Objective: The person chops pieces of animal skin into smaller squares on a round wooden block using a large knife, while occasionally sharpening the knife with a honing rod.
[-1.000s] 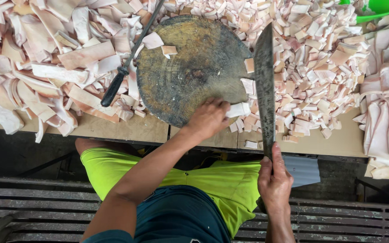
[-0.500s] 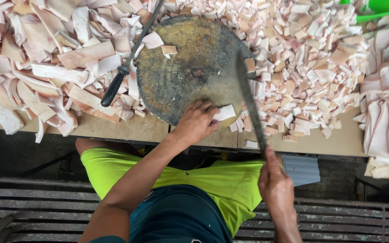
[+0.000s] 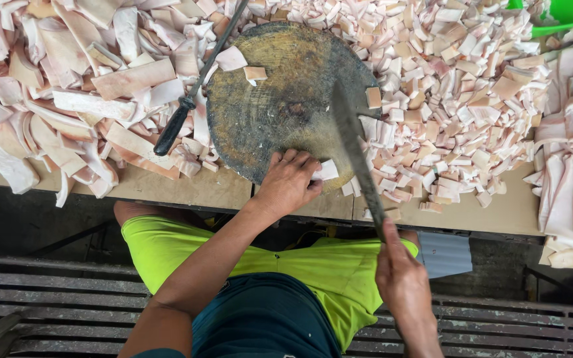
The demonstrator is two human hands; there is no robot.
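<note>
Cleaver (image 3: 354, 149) swung left over board (image 3: 266, 106); right hand (image 3: 400, 272) fisted on handle, left hand (image 3: 290, 182) apparently pinching meat piece (image 3: 327, 171).

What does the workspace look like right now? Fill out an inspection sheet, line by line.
Surface: wooden table, bare along its near edge.
Job's things: round dark chopping block; long cleaver edge-down over it; pale cut piece at the block's near rim.
Clutter: large uncut strips heaped left; small cut squares heaped right; dark-handled sharpening rod lying across the left heap; green container.
Grips: left hand on the cut piece; right hand closed on the cleaver handle.
Cables: nothing seen.
Surroundings: metal slatted frame below.
</note>
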